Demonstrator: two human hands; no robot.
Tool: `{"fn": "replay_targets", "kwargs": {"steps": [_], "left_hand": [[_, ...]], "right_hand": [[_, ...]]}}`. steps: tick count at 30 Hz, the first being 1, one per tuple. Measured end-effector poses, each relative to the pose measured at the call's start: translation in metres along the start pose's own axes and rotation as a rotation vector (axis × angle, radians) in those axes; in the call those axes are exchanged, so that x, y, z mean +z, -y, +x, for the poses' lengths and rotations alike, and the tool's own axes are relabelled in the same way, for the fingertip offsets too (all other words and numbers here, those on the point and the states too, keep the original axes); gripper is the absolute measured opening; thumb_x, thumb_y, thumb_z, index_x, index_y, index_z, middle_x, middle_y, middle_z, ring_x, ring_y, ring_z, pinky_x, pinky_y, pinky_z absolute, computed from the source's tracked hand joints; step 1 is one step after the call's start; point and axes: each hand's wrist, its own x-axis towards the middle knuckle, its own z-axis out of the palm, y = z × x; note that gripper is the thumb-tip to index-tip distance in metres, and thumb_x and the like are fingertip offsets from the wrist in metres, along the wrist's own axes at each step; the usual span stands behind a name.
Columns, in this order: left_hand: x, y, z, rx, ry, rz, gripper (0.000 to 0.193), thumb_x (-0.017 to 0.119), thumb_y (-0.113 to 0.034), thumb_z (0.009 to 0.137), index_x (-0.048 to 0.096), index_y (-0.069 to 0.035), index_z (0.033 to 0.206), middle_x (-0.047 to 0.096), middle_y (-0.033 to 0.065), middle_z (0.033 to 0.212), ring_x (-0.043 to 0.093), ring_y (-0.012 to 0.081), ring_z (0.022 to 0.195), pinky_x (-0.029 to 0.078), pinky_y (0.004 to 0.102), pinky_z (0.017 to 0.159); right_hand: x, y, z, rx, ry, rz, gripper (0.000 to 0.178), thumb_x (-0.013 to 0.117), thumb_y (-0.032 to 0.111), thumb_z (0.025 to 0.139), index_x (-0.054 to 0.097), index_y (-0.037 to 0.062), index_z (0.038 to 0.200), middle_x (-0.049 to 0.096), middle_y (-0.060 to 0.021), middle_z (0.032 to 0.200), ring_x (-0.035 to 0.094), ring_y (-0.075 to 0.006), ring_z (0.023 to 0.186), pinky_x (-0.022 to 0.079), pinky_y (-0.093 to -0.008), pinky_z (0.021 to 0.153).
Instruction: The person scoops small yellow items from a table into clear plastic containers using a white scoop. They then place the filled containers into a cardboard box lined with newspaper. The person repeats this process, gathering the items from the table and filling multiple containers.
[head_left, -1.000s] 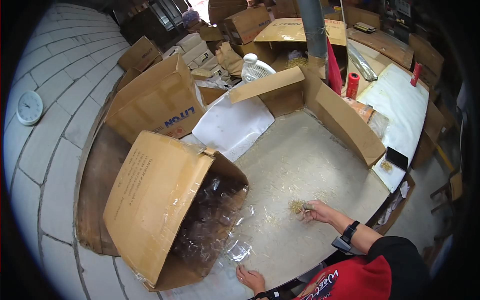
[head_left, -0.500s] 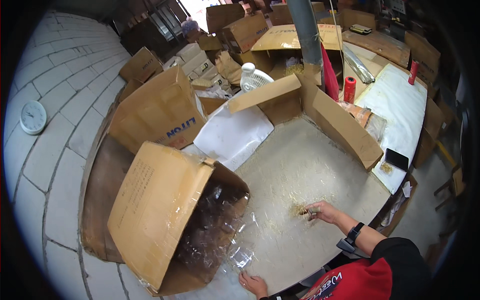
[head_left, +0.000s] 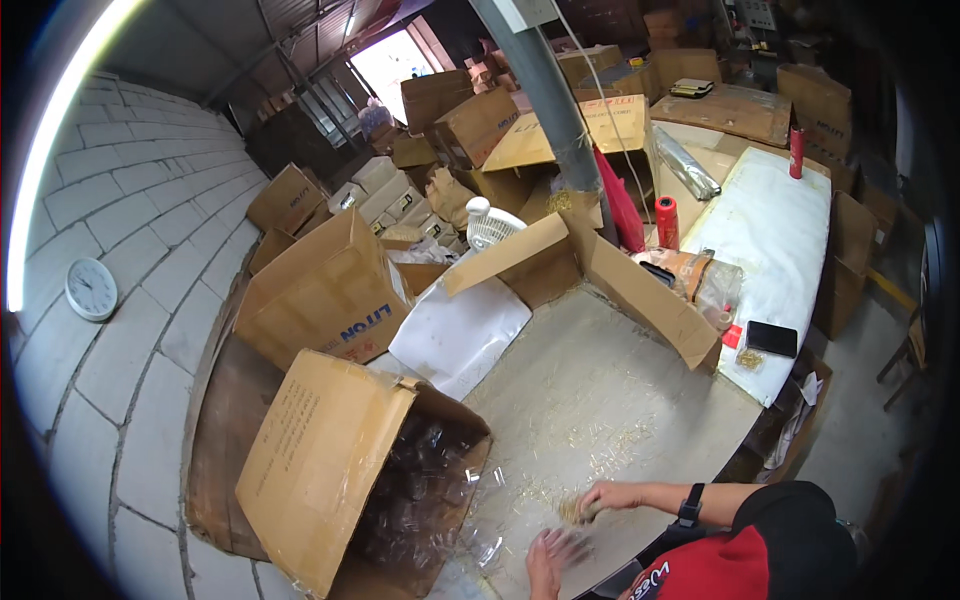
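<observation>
My right hand is closed on a short, dull-coloured piece with thin gold bits bunched at its end. Its exact kind I cannot make out. Close below it, my left hand is over the board, fingers stretched out and smeared by motion, with nothing visible in them. Thin gold-coloured bits lie scattered on the grey work surface. Left of my hands, an open cardboard box lies on its side, full of clear plastic pieces, a few spilling out beside my left hand.
Cardboard flaps border the far side of the surface. A white sheet lies behind the tipped box, near another carton. At right, a white-covered table holds a black phone and a red can. A grey post rises behind.
My right hand has moved nearer to me and left. My left hand has come up off the box's edge toward it. The gold bits are more widely spread, and the view has tilted upward.
</observation>
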Motion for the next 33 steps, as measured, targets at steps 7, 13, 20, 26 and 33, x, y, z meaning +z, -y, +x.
{"fn": "replay_targets", "kwargs": {"steps": [7, 13, 20, 26, 33], "left_hand": [[0.033, 0.015, 0.034, -0.028, 0.043, -0.041, 0.016, 0.059, -0.005, 0.086, 0.058, 0.002, 0.1, 0.063, 0.0115, 0.092, 0.063, 0.0216, 0.085, 0.054, 0.0374, 0.077], [0.058, 0.007, 0.034, 0.111, 0.26, 0.166, 0.013, 0.058, -0.002, 0.085, 0.061, 0.003, 0.097, 0.064, 0.0087, 0.087, 0.064, 0.0182, 0.081, 0.053, 0.0296, 0.074], [-0.02, 0.017, 0.014, 0.372, -0.192, 0.25, 0.012, 0.056, -0.005, 0.087, 0.063, 0.001, 0.094, 0.065, 0.0097, 0.086, 0.065, 0.0167, 0.078, 0.052, 0.0278, 0.07], [-0.11, 0.049, -0.013, 0.656, -0.791, 0.679, 0.009, 0.055, 0.0, 0.08, 0.061, 0.001, 0.086, 0.061, 0.0129, 0.079, 0.06, 0.0263, 0.071, 0.05, 0.032, 0.067], [-0.161, 0.065, -0.02, 0.657, -0.802, 1.14, 0.018, 0.054, -0.004, 0.076, 0.058, -0.002, 0.093, 0.053, 0.0143, 0.109, 0.049, 0.0346, 0.105, 0.039, 0.0461, 0.091]], "right_hand": [[-0.002, -0.006, -0.016, 0.494, -0.344, 0.158, 0.047, 0.066, 0.044, 0.082, 0.066, -0.0019, 0.089, 0.066, -0.0097, 0.08, 0.067, -0.02, 0.07, 0.054, -0.0309, 0.058], [-0.019, -0.035, -0.02, 0.38, -0.175, 0.725, 0.035, 0.061, 0.024, 0.088, 0.055, 0.0012, 0.115, 0.064, -0.0109, 0.099, 0.066, -0.0221, 0.086, 0.056, -0.034, 0.068], [-0.012, 0.0, -0.006, 0.19, -0.392, 0.734, 0.023, 0.058, 0.008, 0.086, 0.058, 0.0044, 0.11, 0.064, -0.0102, 0.1, 0.064, -0.0232, 0.089, 0.054, -0.0378, 0.074], [-0.029, -0.013, 0.0, 0.253, -0.4, 0.705, 0.023, 0.057, 0.01, 0.088, 0.057, 0.0028, 0.11, 0.064, -0.0106, 0.1, 0.065, -0.0233, 0.089, 0.056, -0.0401, 0.074], [-0.013, -0.008, 0.019, 0.293, -0.471, 0.594, 0.014, 0.051, 0.01, 0.092, 0.057, 0.0056, 0.103, 0.064, -0.0082, 0.094, 0.065, -0.0213, 0.081, 0.057, -0.0344, 0.066]]}}
